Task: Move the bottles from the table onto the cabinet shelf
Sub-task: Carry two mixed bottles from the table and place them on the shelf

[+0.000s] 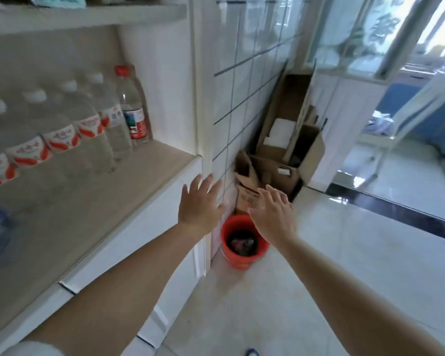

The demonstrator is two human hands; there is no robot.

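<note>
Shop backroom: stocked bottles [88,124], cardboard boxes [280,160].

No text could be read. The bottles [62,134] on the cabinet shelf [129,170] carried red-and-white labels, their printing blurred past reading. The red-capped bottle [132,106] bore a red and teal label, likewise illegible. A cardboard box [247,199] showed faint dark marks, unreadable.

daylight, bright, from glazed doorway [406,34] at right; glare on floor tiles [357,240]; bottles [62,134] at left motion-blurred; wide-angle bending at edges; soft focus overall.
</note>
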